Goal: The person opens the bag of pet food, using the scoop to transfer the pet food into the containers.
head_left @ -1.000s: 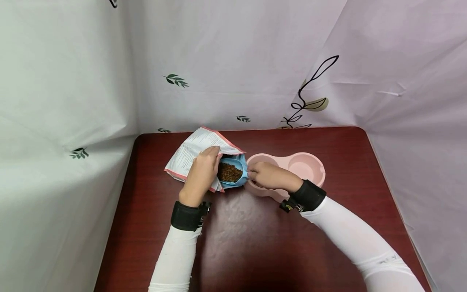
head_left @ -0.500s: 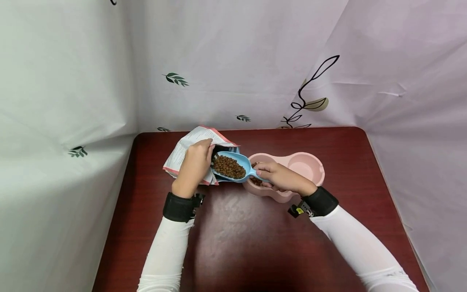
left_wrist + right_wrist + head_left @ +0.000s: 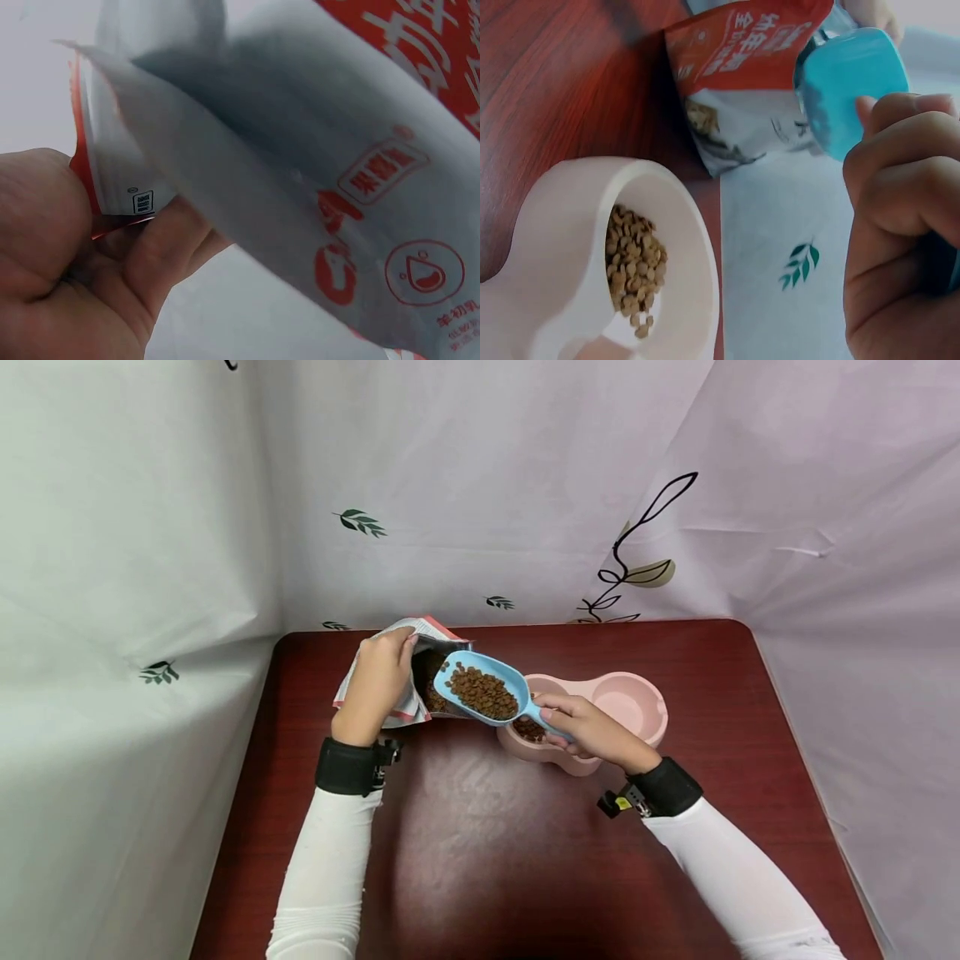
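My right hand (image 3: 588, 727) grips the handle of a light blue scoop (image 3: 517, 681) filled with brown kibble (image 3: 483, 692). The scoop's bowl is level, just outside the mouth of a food bag (image 3: 412, 714). My left hand (image 3: 375, 681) pinches the bag's opened edge, thumb and fingers on either side of it in the left wrist view. More kibble shows inside the bag. Under the right hand stands a pink double bowl (image 3: 581, 766); its left compartment holds kibble (image 3: 634, 262), and its right compartment shows a bare pink bottom.
A dark red wooden table (image 3: 480, 843) bears everything. White cloth (image 3: 480, 485) with printed leaves rises behind the table's back edge and along both sides. The bag stands left of the bowl, close to the back edge.
The scoop has come out of the bag, moving right and up with its load of kibble. My left hand has shifted left with the bag's edge, and the bag's mouth gapes more.
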Tool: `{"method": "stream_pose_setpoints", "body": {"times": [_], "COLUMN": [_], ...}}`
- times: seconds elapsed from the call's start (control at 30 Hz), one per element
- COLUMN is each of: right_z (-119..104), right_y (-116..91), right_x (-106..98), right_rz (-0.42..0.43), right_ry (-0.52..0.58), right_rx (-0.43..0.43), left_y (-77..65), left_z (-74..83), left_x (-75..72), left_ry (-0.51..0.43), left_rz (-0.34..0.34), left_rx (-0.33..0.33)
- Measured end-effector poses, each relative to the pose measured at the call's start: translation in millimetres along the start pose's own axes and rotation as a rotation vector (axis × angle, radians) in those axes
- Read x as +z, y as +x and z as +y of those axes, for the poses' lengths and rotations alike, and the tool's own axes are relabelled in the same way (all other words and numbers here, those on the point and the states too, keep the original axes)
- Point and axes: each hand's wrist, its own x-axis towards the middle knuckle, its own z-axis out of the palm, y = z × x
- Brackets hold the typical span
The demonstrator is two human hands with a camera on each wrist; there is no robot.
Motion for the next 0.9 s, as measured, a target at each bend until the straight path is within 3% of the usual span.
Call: {"method": "stream_pose_setpoints", "body": {"times": [0.3, 0.47, 0.67, 0.9], "right_z": [17, 21, 27, 38], "right_y": [-37, -58, -90, -129], "right_x": [-20, -30, -50, -77], "right_rz": [0.058, 0.077, 0.155, 0.243], "right_ry": [0.131, 0.123, 0.030, -0.120], "right_rx": [-0.173, -0.201, -0.165, -0.008], "left_y": [13.4, 17.2, 18.6, 15.8], "left_z": [-19.1, -25.0, -25.7, -21.2], "left_x": [-17.9, -23.6, -22.6, -21.0], "left_ry": [-0.030, -0.021, -0.023, -0.034], "left_rz": [0.012, 0.001, -0.010, -0.040], "left_rx": [-0.046, -0.053, -0.047, -0.058]}}
